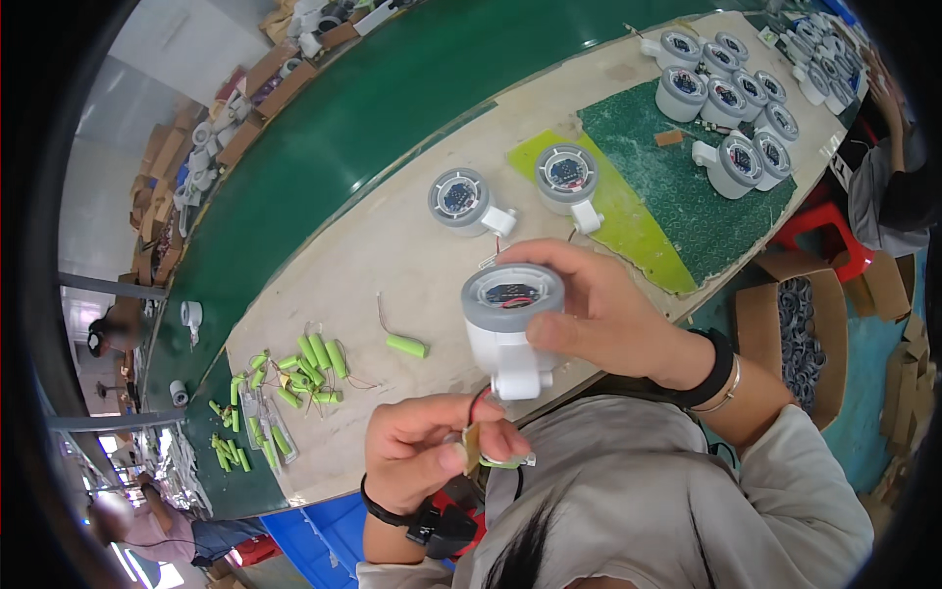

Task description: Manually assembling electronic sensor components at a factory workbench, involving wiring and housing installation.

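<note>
Well to the left of the left fingers lies a loose heap of lime-green cylindrical cells with thin wires [312,358]; nearer, beyond those fingertips, a single lime-green cylinder with a wire lead [406,346] lies on its side. The left hand [417,447] pinches a small yellowish flat piece [472,449] between thumb and fingers, and a red wire [478,401] rises from there. Just above the left fingertips is the round white plastic housing with a grey rim [512,306], its dark circuit board facing up; the right hand [618,319] grasps its side, thumb on the near face. Beyond the right fingers stand two similar white-and-grey housings [459,199], apart. Far to their right, more white-and-grey housings [726,100] cluster; right of the wrist, a brown cardboard box [833,339] holds grey plastic rings [800,348].
</note>
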Motion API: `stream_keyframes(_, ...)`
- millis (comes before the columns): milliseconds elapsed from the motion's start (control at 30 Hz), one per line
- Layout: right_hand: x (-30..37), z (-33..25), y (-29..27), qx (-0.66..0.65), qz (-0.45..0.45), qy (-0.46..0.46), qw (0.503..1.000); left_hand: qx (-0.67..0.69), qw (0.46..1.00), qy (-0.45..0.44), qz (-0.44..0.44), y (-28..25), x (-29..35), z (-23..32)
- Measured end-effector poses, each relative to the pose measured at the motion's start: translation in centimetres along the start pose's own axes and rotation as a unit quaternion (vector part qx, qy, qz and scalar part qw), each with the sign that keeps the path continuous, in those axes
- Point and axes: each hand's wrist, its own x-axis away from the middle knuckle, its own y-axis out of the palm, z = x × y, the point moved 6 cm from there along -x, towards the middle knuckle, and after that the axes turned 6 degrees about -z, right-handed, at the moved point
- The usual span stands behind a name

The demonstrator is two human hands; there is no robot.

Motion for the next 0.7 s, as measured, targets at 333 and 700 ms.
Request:
stream_keyframes(333,0.3,-0.6,-1.2,-0.065,0.087,-0.069,0.992,-0.092,0.992,0.009,0.087,-6.5,-5.0,8.7)
stream_keyframes(700,3.3,-0.8,-4.7,0.132,0.080,0.015,0.988,-0.408,0.881,-0.127,0.203,-32.3,-17.4,18.6)
